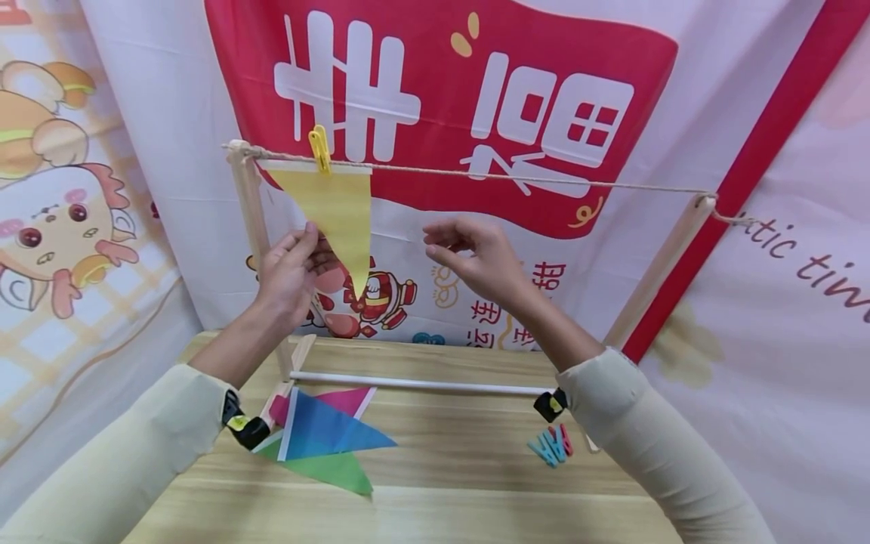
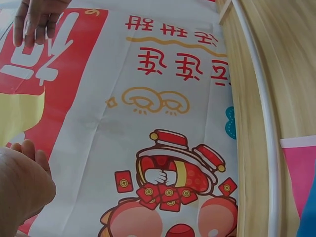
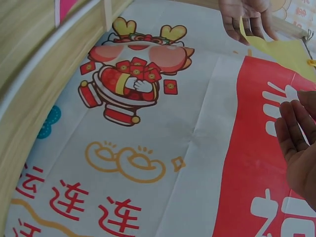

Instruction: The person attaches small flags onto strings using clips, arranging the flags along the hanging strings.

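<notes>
A yellow triangular pennant (image 1: 343, 215) hangs from the twine (image 1: 435, 172), held at its white top edge by a yellow clothespin (image 1: 319, 149). My left hand (image 1: 291, 268) is at the pennant's slanted left edge, thumb on the front and fingers behind, pinching it lightly. To the right, my right hand (image 1: 476, 253) hovers below the twine with loosely bent fingers and nothing in them. The right wrist view shows the left hand (image 3: 247, 19) beside the pennant (image 3: 286, 52), and the right hand (image 3: 298, 143) apart from it.
Two wooden posts (image 1: 248, 204) (image 1: 662, 268) carry the twine; a white rod (image 1: 421, 384) spans them low down. Blue (image 1: 333, 427), pink (image 1: 347, 398) and green pennants (image 1: 333, 472) overlap on the wooden table (image 1: 462, 461). Blue and red clothespins (image 1: 552, 446) lie right. A printed cloth (image 1: 421, 219) hangs behind.
</notes>
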Tool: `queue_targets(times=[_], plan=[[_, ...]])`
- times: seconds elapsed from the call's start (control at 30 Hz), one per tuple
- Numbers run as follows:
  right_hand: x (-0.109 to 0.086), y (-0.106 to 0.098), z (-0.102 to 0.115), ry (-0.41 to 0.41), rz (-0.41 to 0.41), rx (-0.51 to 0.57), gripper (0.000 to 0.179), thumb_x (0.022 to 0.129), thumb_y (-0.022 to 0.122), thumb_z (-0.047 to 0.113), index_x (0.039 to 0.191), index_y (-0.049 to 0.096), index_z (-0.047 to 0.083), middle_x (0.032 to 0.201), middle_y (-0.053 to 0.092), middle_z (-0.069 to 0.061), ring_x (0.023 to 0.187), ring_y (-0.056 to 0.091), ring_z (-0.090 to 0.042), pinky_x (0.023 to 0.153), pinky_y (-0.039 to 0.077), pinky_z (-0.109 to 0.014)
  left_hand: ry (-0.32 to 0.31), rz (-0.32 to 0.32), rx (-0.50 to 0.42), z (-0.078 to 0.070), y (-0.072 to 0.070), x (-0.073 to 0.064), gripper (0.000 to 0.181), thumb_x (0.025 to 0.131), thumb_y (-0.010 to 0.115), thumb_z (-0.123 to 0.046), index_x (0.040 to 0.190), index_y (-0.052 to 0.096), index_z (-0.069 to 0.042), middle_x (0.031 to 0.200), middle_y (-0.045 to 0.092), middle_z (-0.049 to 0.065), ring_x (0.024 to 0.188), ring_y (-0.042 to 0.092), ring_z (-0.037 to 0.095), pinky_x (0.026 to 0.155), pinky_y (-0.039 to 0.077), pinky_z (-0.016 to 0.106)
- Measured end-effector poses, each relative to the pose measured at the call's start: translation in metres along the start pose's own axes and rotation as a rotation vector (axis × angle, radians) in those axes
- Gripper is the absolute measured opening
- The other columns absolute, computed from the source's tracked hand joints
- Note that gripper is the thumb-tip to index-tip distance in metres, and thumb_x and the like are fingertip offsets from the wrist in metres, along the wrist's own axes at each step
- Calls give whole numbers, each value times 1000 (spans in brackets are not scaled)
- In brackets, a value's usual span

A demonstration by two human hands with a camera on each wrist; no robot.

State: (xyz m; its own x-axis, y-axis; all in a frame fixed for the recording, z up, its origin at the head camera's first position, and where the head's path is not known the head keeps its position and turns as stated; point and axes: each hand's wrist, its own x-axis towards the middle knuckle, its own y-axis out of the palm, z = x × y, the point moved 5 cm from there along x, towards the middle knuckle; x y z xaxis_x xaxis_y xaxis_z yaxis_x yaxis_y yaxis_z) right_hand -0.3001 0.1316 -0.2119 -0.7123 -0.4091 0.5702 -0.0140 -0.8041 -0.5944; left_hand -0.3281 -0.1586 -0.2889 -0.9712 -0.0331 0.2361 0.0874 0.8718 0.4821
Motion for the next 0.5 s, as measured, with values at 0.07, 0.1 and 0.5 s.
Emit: queue_targets(times=[0.07, 0.1, 0.5], plan=[[-4, 0, -5, 16, 8, 5, 35, 106, 82, 19, 140, 77, 10, 130, 84, -6, 111, 79, -17, 98, 66, -34, -6, 0, 4, 2, -1, 0, 25, 110, 71, -37, 109, 71, -12, 103, 75, 0, 98, 70, 17, 95, 64, 28], [-6, 0, -8, 26, 12, 8, 35, 106, 81, 20, 140, 77, 11, 131, 83, -6, 111, 79, -17, 98, 66, -32, -8, -2, 12, 3, -1, -1, 25, 110, 71, -37, 109, 72, -12, 103, 75, 0, 98, 70, 17, 94, 64, 27], [-31, -2, -37, 76, 17, 31, 35, 106, 82, 22, 139, 77, 10, 129, 84, -8, 105, 79, -20, 89, 64, -22, -40, 20, 68, 14, -9, -6, 34, 110, 69, -42, 123, 70, -10, 106, 76, 0, 102, 74, 18, 97, 66, 26]])
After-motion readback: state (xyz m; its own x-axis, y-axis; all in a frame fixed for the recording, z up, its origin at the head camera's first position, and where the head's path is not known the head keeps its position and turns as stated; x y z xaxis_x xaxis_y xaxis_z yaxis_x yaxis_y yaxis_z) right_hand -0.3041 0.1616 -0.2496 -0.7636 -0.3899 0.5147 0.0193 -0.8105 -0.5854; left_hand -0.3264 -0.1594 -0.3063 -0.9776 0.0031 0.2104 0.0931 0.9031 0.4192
